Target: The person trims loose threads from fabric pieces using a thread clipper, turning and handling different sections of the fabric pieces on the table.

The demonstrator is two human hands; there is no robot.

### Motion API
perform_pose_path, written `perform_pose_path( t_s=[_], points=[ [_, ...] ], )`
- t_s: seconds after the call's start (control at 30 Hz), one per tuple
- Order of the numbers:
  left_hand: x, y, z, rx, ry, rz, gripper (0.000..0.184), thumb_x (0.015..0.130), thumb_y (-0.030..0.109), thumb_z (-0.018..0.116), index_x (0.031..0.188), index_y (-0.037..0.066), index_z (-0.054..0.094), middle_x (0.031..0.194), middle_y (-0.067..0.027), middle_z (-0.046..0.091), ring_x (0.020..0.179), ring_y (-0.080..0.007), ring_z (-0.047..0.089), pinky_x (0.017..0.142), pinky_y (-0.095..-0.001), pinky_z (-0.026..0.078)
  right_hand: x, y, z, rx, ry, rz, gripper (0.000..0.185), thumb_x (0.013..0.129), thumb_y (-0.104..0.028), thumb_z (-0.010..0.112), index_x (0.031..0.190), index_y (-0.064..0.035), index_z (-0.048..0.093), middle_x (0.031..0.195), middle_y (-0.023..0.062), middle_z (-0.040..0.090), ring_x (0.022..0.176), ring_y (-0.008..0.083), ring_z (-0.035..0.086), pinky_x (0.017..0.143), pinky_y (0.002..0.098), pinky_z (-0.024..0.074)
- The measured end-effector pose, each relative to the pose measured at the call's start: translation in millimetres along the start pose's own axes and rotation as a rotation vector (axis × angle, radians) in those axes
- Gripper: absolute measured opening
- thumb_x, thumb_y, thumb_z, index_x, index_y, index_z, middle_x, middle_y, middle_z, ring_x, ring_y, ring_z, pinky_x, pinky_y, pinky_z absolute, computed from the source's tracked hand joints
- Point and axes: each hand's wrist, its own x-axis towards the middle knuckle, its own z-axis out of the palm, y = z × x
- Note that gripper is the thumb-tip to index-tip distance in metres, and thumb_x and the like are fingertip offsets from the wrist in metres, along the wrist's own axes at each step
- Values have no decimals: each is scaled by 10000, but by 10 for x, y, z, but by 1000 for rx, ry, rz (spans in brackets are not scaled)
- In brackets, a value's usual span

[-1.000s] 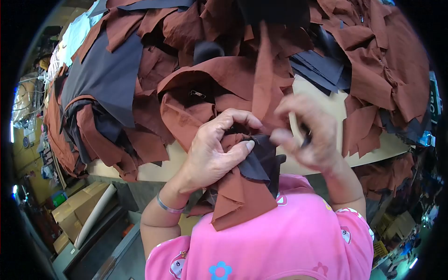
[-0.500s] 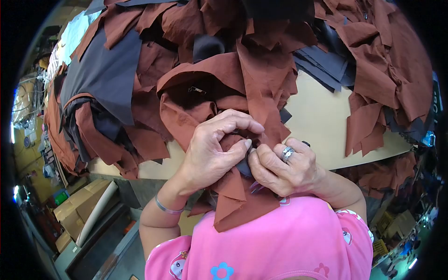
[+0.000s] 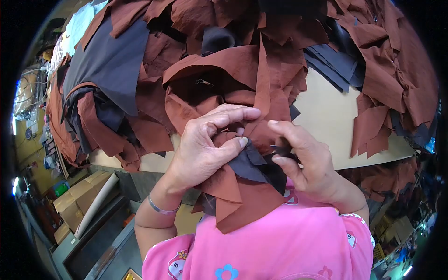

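My left hand (image 3: 200,144) pinches a sewn piece of reddish-brown fabric (image 3: 252,205) with its thumb and fingers. A dark grey fabric layer (image 3: 247,165) shows under the thumb. Just right of the pinch is my right hand (image 3: 305,161), its thumb and index finger apart. In its curled fingers sits a small dark tool, seemingly thread snips (image 3: 282,148), mostly hidden, with a thin tip pointing left at the cloth. Beyond the left hand, the brown piece opens into a fold with a metal zipper pull (image 3: 204,83).
Heaped brown and grey fabric pieces (image 3: 109,65) cover much of the pale tabletop (image 3: 326,121). Another brown pile (image 3: 392,79) lies at the right, beside stacked dark grey panels (image 3: 329,63). Below left are a cardboard box (image 3: 77,198) and a pale tube (image 3: 98,203).
My right hand has let go of the fabric and drawn back right, its thumb and index finger parting and the dark tool coming into sight. My left hand keeps its pinch.
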Motion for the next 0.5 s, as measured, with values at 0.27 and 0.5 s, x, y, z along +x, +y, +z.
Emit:
perform_pose_path(
  t_s=[0.27,0.5],
  points=[
    [-34,9,39,-146,-8,-72,377,720,-44,540,1096,-27,560,1052,-50,514,823,-82,455,785,-209,402,-7,72,115,-606,20,-204,376,734,-105,546,1088,11,491,701,64,484,501,139,501,431,268,403],
    [-37,-24,25,-39,-48,13,371,715,-45,533,1083,-25,567,1069,-48,499,816,-77,438,780,-206,388,-6,31,135,-612,15,-167,349,729,-73,578,1052,29,495,677,78,491,480,189,479,437,293,387]
  ],
)
